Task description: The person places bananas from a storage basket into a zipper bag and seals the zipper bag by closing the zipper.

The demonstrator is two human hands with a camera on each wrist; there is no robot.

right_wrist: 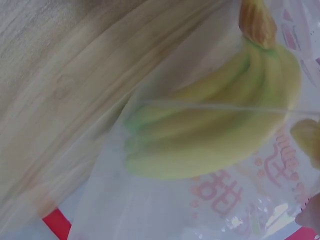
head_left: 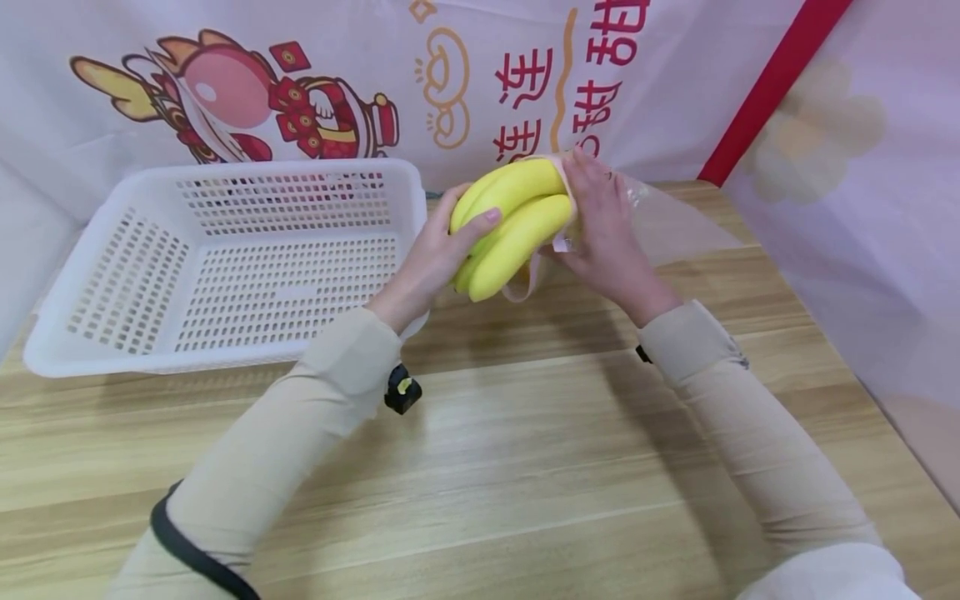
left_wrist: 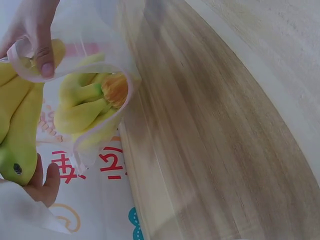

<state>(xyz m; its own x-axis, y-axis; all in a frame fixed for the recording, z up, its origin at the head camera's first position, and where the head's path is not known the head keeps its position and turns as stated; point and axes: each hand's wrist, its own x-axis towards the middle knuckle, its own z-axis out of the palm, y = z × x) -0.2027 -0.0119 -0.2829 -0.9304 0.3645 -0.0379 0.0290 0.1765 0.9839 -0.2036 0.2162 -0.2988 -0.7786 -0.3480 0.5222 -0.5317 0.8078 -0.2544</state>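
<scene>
My left hand grips a bunch of yellow bananas, its thumb lying across them. My right hand pinches the rim of a translucent plastic bag at the bananas' other end; in the left wrist view that thumb lies over the rim. The bananas' tips overlap the bag's mouth. Inside the bag, a second bunch of bananas with a brown stem shows in the left wrist view. Through the film, the right wrist view shows this second bunch up close.
A white perforated plastic basket stands on the wooden table to the left of the hands. Behind it hangs a white printed cloth with a cartoon and red characters. A red strip runs down the right corner.
</scene>
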